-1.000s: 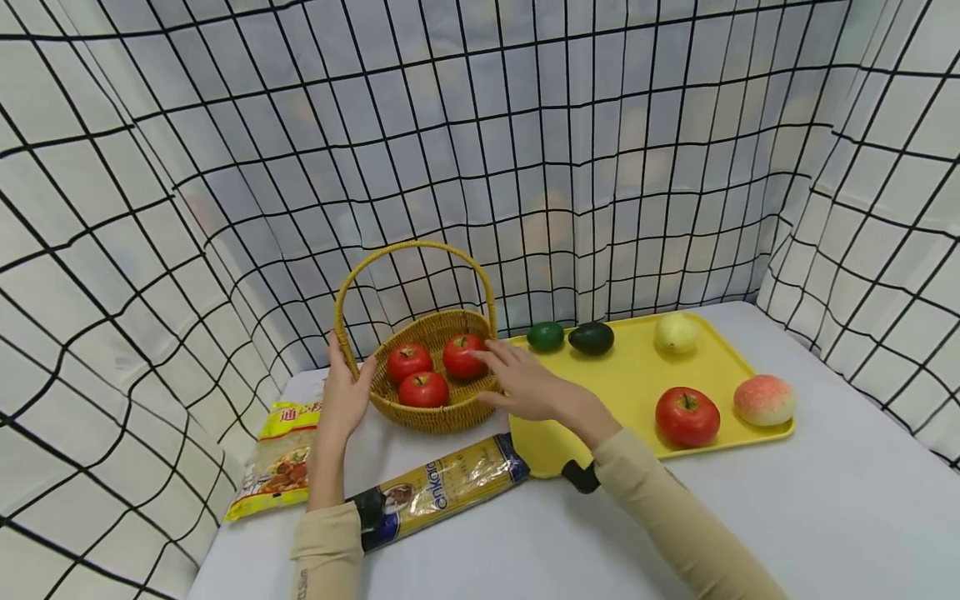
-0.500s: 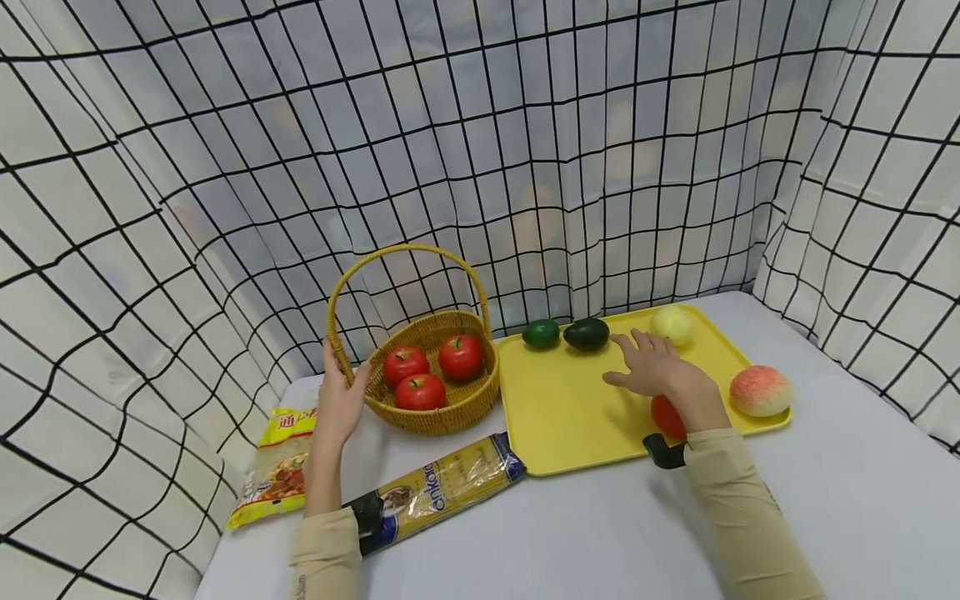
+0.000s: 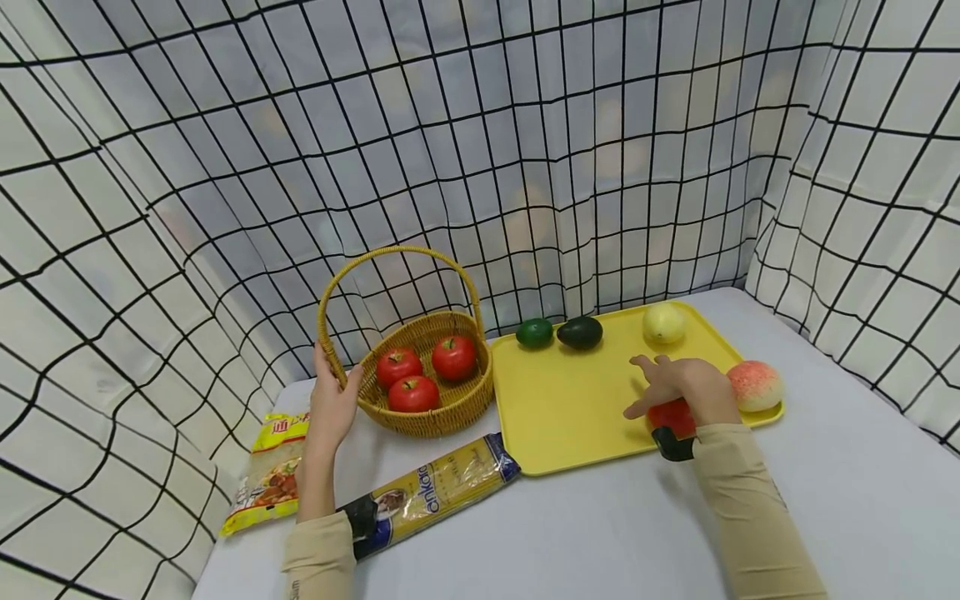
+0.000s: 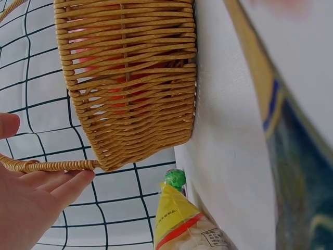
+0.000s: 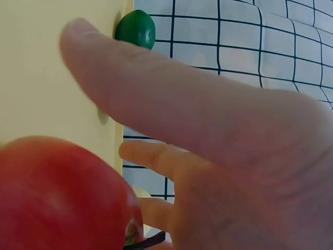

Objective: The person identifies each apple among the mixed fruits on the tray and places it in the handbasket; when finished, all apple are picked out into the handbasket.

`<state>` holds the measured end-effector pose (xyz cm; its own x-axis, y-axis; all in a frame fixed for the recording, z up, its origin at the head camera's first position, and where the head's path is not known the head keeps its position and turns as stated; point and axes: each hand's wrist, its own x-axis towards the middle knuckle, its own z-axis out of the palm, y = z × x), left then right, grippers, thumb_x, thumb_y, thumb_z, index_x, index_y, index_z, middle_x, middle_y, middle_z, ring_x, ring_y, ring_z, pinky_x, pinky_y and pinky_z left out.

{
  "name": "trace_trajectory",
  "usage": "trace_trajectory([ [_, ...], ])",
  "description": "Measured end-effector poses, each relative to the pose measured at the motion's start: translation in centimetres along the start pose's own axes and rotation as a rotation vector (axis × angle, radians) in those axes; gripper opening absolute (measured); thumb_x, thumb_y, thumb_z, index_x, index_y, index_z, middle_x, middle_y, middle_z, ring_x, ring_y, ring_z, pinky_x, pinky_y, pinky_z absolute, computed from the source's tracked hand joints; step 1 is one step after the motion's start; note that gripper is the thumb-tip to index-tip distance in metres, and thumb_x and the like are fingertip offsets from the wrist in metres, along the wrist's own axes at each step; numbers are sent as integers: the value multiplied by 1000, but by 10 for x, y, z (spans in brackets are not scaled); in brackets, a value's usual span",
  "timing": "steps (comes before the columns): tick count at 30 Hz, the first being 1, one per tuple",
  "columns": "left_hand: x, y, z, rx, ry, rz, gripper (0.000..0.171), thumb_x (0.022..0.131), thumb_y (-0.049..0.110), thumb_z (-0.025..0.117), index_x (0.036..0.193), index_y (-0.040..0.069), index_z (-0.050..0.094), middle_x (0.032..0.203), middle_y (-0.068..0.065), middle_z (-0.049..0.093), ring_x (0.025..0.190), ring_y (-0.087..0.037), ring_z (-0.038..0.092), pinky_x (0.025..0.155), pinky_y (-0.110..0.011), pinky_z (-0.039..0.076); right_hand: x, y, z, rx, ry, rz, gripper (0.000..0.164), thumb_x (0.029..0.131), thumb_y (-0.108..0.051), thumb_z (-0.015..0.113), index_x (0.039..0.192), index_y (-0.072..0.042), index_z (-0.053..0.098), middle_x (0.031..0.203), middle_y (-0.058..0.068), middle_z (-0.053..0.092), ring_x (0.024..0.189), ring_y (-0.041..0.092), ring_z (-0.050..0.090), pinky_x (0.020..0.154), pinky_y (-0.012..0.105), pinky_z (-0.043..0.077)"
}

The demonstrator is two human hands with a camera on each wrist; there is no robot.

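My left hand [image 3: 332, 412] is at the left side of a wicker basket [image 3: 431, 423]. The basket's arched handle [image 4: 49, 165] lies against its straight fingers, the thumb standing apart on the other side. Inside the basket sit three red apples [image 3: 413, 394]. Over the right part of a yellow tray [image 3: 570, 408], my right hand [image 3: 690, 387] hovers with spread fingers and bent wrist above another red apple [image 5: 62, 198]. That apple is partly hidden by the hand in the head view; in the right wrist view its stem end is close to the fingers.
The tray also bears a small green fruit [image 3: 534, 333], a dark avocado [image 3: 580, 332], a pale yellow fruit [image 3: 663, 322] and a peach [image 3: 755, 385]. A spaghetti pack [image 3: 450, 487] lies before the basket, a yellow food bag [image 3: 270, 475] at left. Black netting [image 3: 525, 167] surrounds the table.
My right hand has left the basket's right side and travelled right to the apple on the tray, its fingers now tilted down. The left hand has stayed at the handle.
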<state>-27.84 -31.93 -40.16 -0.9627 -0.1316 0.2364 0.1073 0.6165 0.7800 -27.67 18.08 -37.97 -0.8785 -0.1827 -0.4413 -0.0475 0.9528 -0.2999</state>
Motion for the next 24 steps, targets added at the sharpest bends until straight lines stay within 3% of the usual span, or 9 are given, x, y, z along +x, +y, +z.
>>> trace_trajectory([
  [7, 1, -1, 1, 1, 10, 6, 86, 109, 42, 42, 162, 26, -24, 169, -30, 15, 151, -49, 30, 115, -64, 36, 1, 5, 1, 21, -40, 29, 104, 83, -54, 78, 162, -10, 25, 162, 36, 19, 144, 59, 25, 112, 74, 32],
  [17, 0, -2, 2, 2, 33, 33, 85, 109, 43, 43, 163, 26, -21, 168, -30, 19, 142, -49, 42, 104, -62, 41, 4, 9, 0, -17, -56, 15, 100, 81, -51, 80, 158, -9, 31, 148, 32, 41, 128, 48, 42, 106, 64, 43],
  [24, -1, -1, 2, 5, 33, 25, 85, 109, 43, 43, 163, 26, -21, 168, -30, 17, 147, -51, 35, 111, -66, 38, 3, 11, -1, -22, -59, 25, 96, 81, -49, 81, 156, -9, 35, 139, 28, 51, 123, 44, 46, 102, 59, 46],
])
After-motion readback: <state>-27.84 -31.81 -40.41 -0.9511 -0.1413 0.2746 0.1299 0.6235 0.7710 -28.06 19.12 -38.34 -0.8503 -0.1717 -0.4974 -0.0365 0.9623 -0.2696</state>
